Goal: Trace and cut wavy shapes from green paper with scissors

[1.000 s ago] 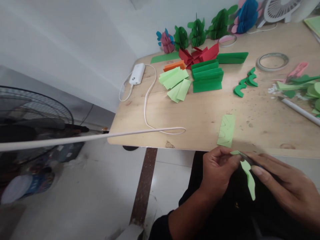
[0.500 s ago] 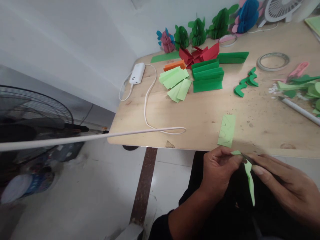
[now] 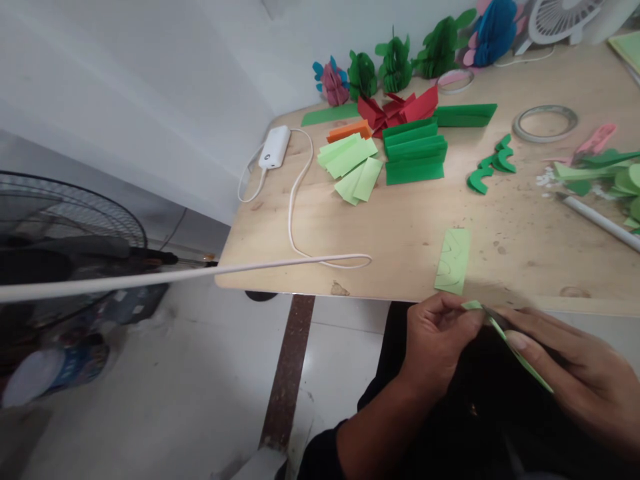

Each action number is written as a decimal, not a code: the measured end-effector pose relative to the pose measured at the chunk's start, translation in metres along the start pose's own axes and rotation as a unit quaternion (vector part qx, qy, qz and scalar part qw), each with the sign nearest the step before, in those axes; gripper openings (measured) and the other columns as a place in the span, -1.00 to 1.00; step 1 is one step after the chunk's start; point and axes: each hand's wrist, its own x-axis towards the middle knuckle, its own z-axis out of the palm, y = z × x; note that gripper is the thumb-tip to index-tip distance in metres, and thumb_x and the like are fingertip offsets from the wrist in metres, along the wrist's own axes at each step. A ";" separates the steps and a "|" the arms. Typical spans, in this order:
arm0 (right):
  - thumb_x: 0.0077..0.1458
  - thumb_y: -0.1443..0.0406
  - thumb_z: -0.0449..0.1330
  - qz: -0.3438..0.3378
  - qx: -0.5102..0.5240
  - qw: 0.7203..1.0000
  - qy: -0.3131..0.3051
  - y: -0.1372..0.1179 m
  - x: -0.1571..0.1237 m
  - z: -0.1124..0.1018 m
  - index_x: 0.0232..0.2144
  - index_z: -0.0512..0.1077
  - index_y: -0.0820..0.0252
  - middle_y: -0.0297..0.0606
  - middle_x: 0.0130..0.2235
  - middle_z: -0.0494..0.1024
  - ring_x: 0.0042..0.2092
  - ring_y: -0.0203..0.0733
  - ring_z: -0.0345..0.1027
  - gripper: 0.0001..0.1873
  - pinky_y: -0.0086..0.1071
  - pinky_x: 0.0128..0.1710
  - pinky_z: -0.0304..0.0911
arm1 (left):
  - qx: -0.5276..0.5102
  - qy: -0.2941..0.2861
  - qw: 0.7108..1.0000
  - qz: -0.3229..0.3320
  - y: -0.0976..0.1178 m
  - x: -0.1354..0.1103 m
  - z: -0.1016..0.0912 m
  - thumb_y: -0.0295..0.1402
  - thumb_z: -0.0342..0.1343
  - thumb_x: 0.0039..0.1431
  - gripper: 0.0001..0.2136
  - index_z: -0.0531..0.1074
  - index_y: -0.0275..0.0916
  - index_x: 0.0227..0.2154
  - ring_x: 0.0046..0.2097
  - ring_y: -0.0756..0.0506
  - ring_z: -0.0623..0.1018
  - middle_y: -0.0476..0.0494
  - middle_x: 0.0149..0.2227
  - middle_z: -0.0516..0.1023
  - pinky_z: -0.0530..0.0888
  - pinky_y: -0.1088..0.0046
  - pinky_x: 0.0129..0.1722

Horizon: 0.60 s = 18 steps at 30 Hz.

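The left hand [image 3: 435, 340] pinches the green paper [image 3: 533, 373], the right hand [image 3: 580, 383] grips scissors [image 3: 494, 316] — better to turn the paper slowly.

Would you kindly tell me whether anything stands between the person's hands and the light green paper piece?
Nothing visible does. The left hand pinches the light green paper piece at its top end, and the right hand touches it from the other side.
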 end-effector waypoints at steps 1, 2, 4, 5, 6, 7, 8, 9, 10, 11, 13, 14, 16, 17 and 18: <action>0.20 0.11 0.12 0.004 0.000 1.000 -0.001 0.000 0.000 0.000 -0.11 0.59 0.00 -0.29 -0.15 0.69 -0.15 -0.07 0.60 -0.68 -0.27 -0.20 0.54 | 0.001 0.002 1.000 -0.001 0.000 0.000 0.000 -0.26 0.43 -0.21 -0.73 0.47 -0.27 -0.57 -0.49 0.08 0.42 0.05 -0.56 0.49 0.36 0.52 -0.37; 0.20 0.10 0.12 0.005 -0.002 1.000 0.001 0.000 0.000 0.000 -0.11 0.59 0.01 -0.29 -0.16 0.70 -0.15 -0.07 0.60 -0.67 -0.26 -0.20 0.54 | 0.002 0.003 1.000 -0.001 -0.001 0.000 0.000 -0.26 0.43 -0.21 -0.73 0.47 -0.27 -0.57 -0.49 0.08 0.42 0.06 -0.56 0.48 0.35 0.53 -0.38; 0.20 0.09 0.11 0.001 -0.007 1.000 0.002 -0.001 0.001 0.000 -0.13 0.60 0.05 -0.27 -0.18 0.70 -0.17 -0.07 0.60 -0.66 -0.26 -0.21 0.54 | 0.001 0.001 1.000 -0.002 -0.001 0.001 0.000 -0.26 0.43 -0.21 -0.73 0.47 -0.27 -0.57 -0.49 0.08 0.41 0.06 -0.57 0.48 0.35 0.53 -0.38; 0.20 0.09 0.11 -0.002 -0.007 1.000 0.002 -0.002 0.002 -0.001 -0.14 0.60 0.06 -0.27 -0.18 0.70 -0.18 -0.08 0.61 -0.66 -0.28 -0.24 0.55 | -0.001 -0.002 1.000 0.000 -0.002 0.001 -0.001 -0.26 0.43 -0.20 -0.74 0.47 -0.27 -0.56 -0.49 0.09 0.42 0.06 -0.56 0.49 0.35 0.53 -0.37; 0.20 0.10 0.11 -0.004 -0.006 1.000 0.003 -0.002 0.003 -0.001 -0.15 0.60 0.06 -0.27 -0.19 0.70 -0.19 -0.09 0.61 -0.66 -0.31 -0.26 0.55 | -0.004 -0.006 1.000 0.003 -0.002 0.002 -0.001 -0.27 0.43 -0.20 -0.75 0.48 -0.27 -0.56 -0.49 0.09 0.42 0.06 -0.55 0.50 0.35 0.53 -0.37; 0.20 0.10 0.11 -0.007 -0.005 1.000 0.002 -0.003 0.003 -0.002 -0.15 0.61 0.06 -0.28 -0.19 0.70 -0.20 -0.10 0.61 -0.67 -0.33 -0.27 0.54 | -0.006 -0.009 1.000 0.005 -0.002 0.002 -0.001 -0.27 0.42 -0.19 -0.75 0.48 -0.27 -0.55 -0.48 0.09 0.42 0.05 -0.55 0.50 0.35 0.54 -0.36; 0.20 0.10 0.11 -0.010 -0.005 1.000 0.002 -0.004 0.004 -0.003 -0.16 0.61 0.05 -0.29 -0.20 0.70 -0.20 -0.11 0.61 -0.67 -0.35 -0.28 0.54 | -0.007 -0.012 1.000 0.006 -0.002 0.002 -0.001 -0.27 0.42 -0.18 -0.76 0.49 -0.27 -0.55 -0.48 0.09 0.42 0.06 -0.55 0.50 0.35 0.54 -0.36; 0.20 0.10 0.11 -0.012 -0.005 1.000 0.004 -0.004 0.005 -0.003 -0.17 0.61 0.03 -0.29 -0.20 0.71 -0.20 -0.11 0.61 -0.68 -0.36 -0.27 0.54 | -0.008 -0.012 1.000 0.007 -0.002 0.002 0.000 -0.28 0.42 -0.18 -0.76 0.49 -0.27 -0.55 -0.48 0.09 0.42 0.06 -0.55 0.50 0.35 0.54 -0.36; 0.19 0.10 0.12 -0.013 -0.006 1.000 0.008 -0.005 0.005 -0.003 -0.18 0.61 0.02 -0.30 -0.21 0.71 -0.21 -0.11 0.61 -0.68 -0.36 -0.26 0.53 | -0.008 -0.012 1.000 0.008 -0.001 0.002 0.000 -0.28 0.42 -0.18 -0.77 0.49 -0.27 -0.55 -0.48 0.09 0.43 0.06 -0.55 0.51 0.35 0.54 -0.36; 0.18 0.09 0.12 -0.014 -0.007 1.000 0.013 -0.005 0.005 -0.003 -0.19 0.62 0.01 -0.30 -0.23 0.71 -0.22 -0.10 0.61 -0.69 -0.35 -0.24 0.53 | -0.009 -0.010 1.000 0.007 -0.001 0.002 0.000 -0.29 0.42 -0.18 -0.77 0.49 -0.27 -0.56 -0.48 0.09 0.42 0.06 -0.55 0.51 0.35 0.54 -0.37; 0.17 0.08 0.13 -0.012 -0.006 1.000 0.021 -0.005 0.006 -0.003 -0.21 0.62 -0.01 -0.31 -0.25 0.71 -0.24 -0.10 0.62 -0.69 -0.33 -0.23 0.53 | -0.012 -0.007 1.000 0.003 0.000 0.002 0.000 -0.30 0.43 -0.19 -0.77 0.48 -0.27 -0.57 -0.49 0.10 0.42 0.06 -0.56 0.50 0.35 0.55 -0.38; 0.17 0.08 0.13 -0.008 -0.002 1.000 0.023 -0.005 0.006 -0.002 -0.22 0.63 -0.01 -0.31 -0.25 0.71 -0.25 -0.10 0.62 -0.70 -0.33 -0.22 0.53 | -0.013 -0.008 1.000 0.002 0.000 0.002 0.001 -0.30 0.43 -0.19 -0.77 0.48 -0.27 -0.57 -0.49 0.10 0.43 0.06 -0.56 0.51 0.35 0.55 -0.38; 0.16 0.09 0.14 0.004 0.008 1.000 0.022 -0.004 0.005 -0.001 -0.20 0.62 -0.02 -0.32 -0.23 0.71 -0.25 -0.11 0.61 -0.70 -0.33 -0.22 0.52 | -0.014 -0.011 1.000 0.001 0.000 0.001 0.000 -0.30 0.43 -0.18 -0.77 0.48 -0.27 -0.56 -0.49 0.09 0.44 0.05 -0.55 0.52 0.37 0.55 -0.37; 0.15 0.09 0.15 0.012 0.013 1.000 0.019 -0.003 0.005 -0.001 -0.20 0.62 -0.02 -0.32 -0.22 0.71 -0.25 -0.11 0.61 -0.70 -0.32 -0.22 0.52 | -0.015 -0.012 1.000 0.001 0.000 0.001 0.000 -0.30 0.42 -0.18 -0.77 0.49 -0.26 -0.56 -0.49 0.09 0.45 0.05 -0.55 0.53 0.37 0.55 -0.36; 0.14 0.08 0.16 0.018 0.018 1.000 0.018 -0.003 0.004 0.000 -0.22 0.63 -0.01 -0.31 -0.23 0.71 -0.25 -0.09 0.61 -0.70 -0.31 -0.24 0.52 | -0.016 -0.013 1.000 0.003 0.000 0.001 0.000 -0.30 0.42 -0.17 -0.78 0.49 -0.26 -0.56 -0.49 0.09 0.45 0.05 -0.55 0.53 0.38 0.55 -0.36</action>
